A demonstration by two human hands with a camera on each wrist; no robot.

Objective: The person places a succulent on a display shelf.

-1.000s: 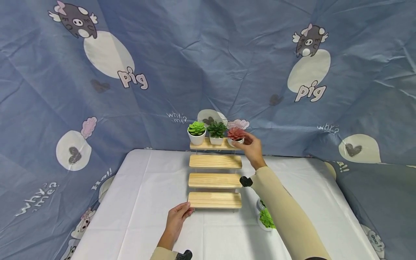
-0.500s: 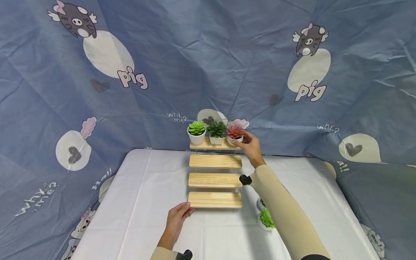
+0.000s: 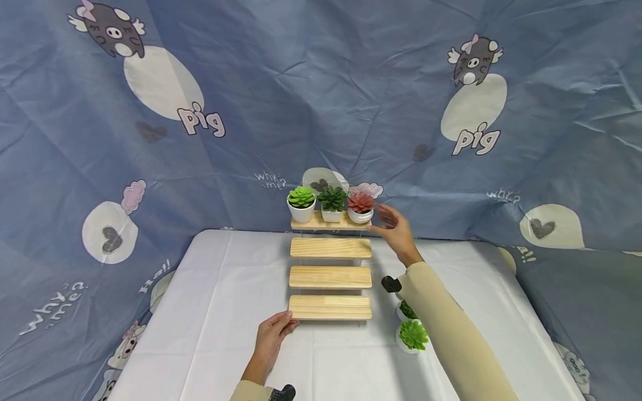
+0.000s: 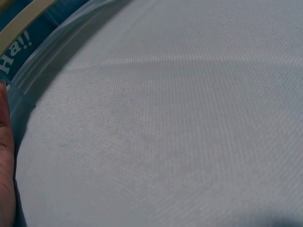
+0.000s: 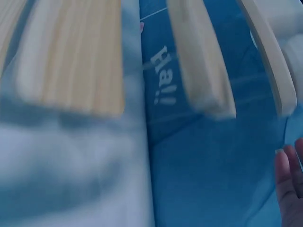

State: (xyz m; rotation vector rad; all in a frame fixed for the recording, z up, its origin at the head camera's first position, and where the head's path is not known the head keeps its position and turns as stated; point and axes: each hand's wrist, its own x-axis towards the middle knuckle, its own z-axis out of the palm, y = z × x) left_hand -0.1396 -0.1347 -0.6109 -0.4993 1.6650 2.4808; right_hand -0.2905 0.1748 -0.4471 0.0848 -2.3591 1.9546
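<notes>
A tiered shelf with several pale wooden boards (image 3: 330, 277) stands on the white table. On its top board sit a bright green potted succulent (image 3: 301, 205), a dark green one (image 3: 332, 204) and a red one (image 3: 361, 208), side by side in white pots. My right hand (image 3: 398, 231) is just right of the red succulent, fingers apart and loosely bent, holding nothing. In the right wrist view, those fingers (image 5: 285, 176) show beside the board ends. My left hand (image 3: 272, 338) grips the front left corner of the lowest board; the left wrist view shows only its edge (image 4: 6, 165).
Two more potted succulents, a bright green one (image 3: 412, 336) and a darker one (image 3: 407, 311), stand on the white tablecloth (image 3: 241, 278) right of the shelf, next to my right sleeve (image 3: 446, 323). A blue printed cloth (image 3: 281, 100) hangs close behind the shelf.
My right hand has let go of the red succulent's pot and moved off to the right. The red succulent has shifted slightly left on the top board. My left hand has kept its place.
</notes>
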